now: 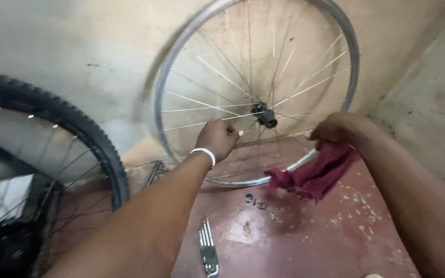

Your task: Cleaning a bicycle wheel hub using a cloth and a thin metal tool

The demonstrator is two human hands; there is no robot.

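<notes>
A bare rim (181,56) is stood upright on the red floor (305,231) against the far wall. Its spokes (207,105) are pinched by the left hand (216,138) near the hub (263,114). A maroon rag (318,172) is gripped in the closed right hand (336,128) against the rim's lower right. A hex-key set (208,249) lies near, a tyred wheel (52,144) at the left

You have one view only, from the camera on your head, so no second view shares any of this scene. It looks forward and down past both your forearms, toward the corner where the wall (78,56) meets the red floor (305,231). It sits close: the bare wheel rim (167,77) leaning on that wall fills the upper middle, and the tyred wheel (86,131) is cut off at the left edge.
</notes>
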